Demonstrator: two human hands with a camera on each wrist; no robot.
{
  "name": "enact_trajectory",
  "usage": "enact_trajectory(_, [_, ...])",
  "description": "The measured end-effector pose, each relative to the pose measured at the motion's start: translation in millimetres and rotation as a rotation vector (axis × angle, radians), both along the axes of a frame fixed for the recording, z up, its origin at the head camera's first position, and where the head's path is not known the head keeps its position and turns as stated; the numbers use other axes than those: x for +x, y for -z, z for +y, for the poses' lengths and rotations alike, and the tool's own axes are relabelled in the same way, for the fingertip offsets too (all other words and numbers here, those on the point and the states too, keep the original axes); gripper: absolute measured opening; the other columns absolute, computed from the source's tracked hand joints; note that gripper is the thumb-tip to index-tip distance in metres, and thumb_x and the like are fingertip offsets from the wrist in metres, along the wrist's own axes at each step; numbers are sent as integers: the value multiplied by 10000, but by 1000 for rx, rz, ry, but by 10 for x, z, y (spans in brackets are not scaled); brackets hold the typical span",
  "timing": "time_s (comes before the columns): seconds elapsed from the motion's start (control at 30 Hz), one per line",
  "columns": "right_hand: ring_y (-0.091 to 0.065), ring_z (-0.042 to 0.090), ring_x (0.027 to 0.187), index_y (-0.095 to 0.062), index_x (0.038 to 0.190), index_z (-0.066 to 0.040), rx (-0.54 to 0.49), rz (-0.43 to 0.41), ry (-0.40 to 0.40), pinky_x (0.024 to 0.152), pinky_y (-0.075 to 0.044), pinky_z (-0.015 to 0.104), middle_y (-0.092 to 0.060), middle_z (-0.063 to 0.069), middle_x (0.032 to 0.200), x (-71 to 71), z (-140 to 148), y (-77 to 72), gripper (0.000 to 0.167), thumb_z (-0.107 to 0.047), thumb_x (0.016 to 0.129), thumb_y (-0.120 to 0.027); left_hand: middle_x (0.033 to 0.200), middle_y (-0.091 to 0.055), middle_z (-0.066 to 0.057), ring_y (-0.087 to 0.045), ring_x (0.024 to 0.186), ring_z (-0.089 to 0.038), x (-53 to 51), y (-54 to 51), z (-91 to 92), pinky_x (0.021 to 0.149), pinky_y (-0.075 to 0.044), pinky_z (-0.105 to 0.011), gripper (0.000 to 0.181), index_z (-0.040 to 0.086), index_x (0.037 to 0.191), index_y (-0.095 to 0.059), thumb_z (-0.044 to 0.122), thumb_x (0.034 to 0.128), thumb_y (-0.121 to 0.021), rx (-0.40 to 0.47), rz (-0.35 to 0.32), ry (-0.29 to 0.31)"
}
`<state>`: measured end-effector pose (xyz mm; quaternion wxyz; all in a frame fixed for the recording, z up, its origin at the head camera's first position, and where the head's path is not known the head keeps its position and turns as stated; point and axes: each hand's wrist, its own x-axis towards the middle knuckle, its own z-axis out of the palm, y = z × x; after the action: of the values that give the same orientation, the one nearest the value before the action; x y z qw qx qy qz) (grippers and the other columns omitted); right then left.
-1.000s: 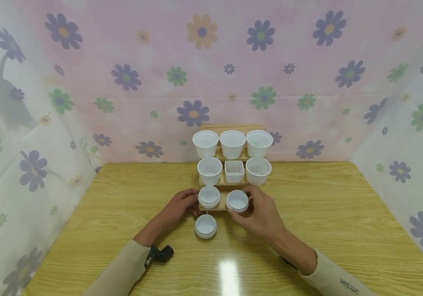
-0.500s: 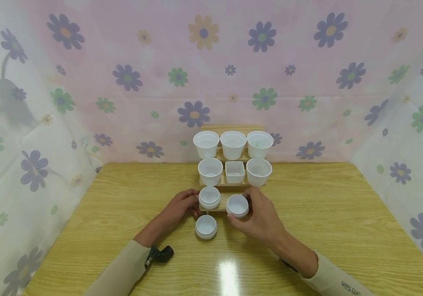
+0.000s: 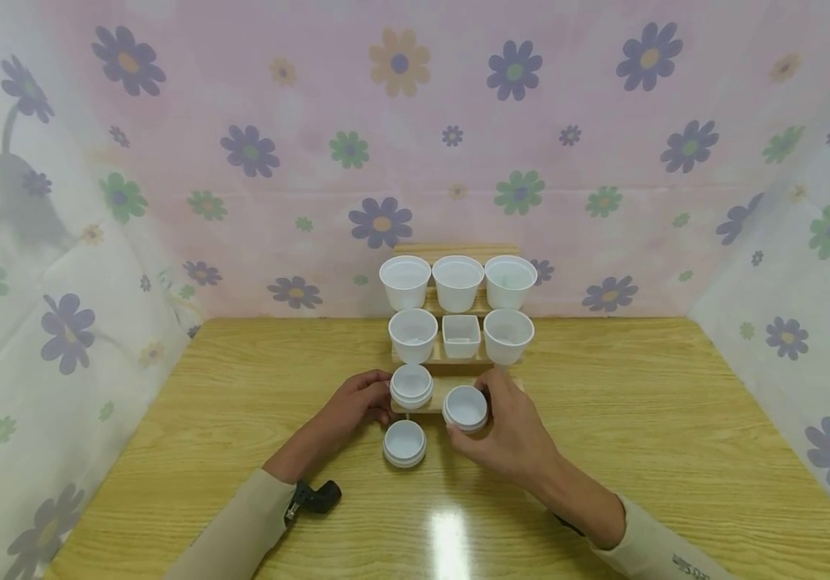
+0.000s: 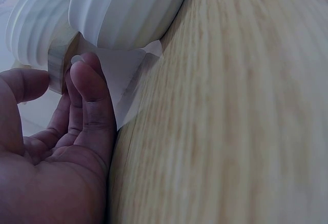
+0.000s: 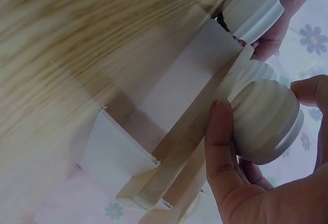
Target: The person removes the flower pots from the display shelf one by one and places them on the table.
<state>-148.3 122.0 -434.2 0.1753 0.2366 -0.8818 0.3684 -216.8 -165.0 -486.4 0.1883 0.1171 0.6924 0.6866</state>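
Note:
A small white ribbed pot [image 3: 466, 408] is gripped between the thumb and fingers of my right hand [image 3: 520, 427], in front of the lowest step of a tiered wooden stand [image 3: 438, 393]. The right wrist view shows the held pot [image 5: 266, 124] beside the step's front edge, tilted in that view. My left hand [image 3: 348, 407] holds the left end of that step, its thumb against the wood end [image 4: 60, 62] in the left wrist view. Just above those fingers, a second ribbed pot [image 3: 411, 390] stands on the step. Another ribbed pot [image 3: 404, 445] stands on the table before the stand.
Plain round white cups [image 3: 456, 283] line the top tier. Below them, two round cups flank a square cup [image 3: 460, 337]. The wooden table [image 3: 647, 419] extends to both sides, and a flowered cloth [image 3: 292, 234] hangs behind the stand.
My right hand has drawn the ribbed pot slightly toward me, from over the lowest step to its front edge. The left hand stays at the step's end.

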Motion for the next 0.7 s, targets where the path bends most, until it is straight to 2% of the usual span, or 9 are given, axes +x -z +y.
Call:
enact_trajectory(0.4, [-588, 124, 833, -535, 1059, -107, 8, -43, -19, 725, -545, 291, -563, -19, 958, 48, -20, -20, 527, -271, 740, -921, 905, -678, -44, -659, 810, -154, 23, -48, 17, 717, -567, -244, 324, -77, 1290, -584, 170, 1104, -487, -4, 5, -4])
enact_trajectory(0.7, [-582, 106, 815, -530, 1037, -126, 25, -84, -21, 704, -535, 273, -567, -42, 928, 84, -31, -36, 533, -277, 728, -938, 918, -681, -46, -661, 814, -155, 27, -44, 10, 718, -567, -245, 332, -74, 1292, -586, 185, 1107, -492, -4, -1, -4])
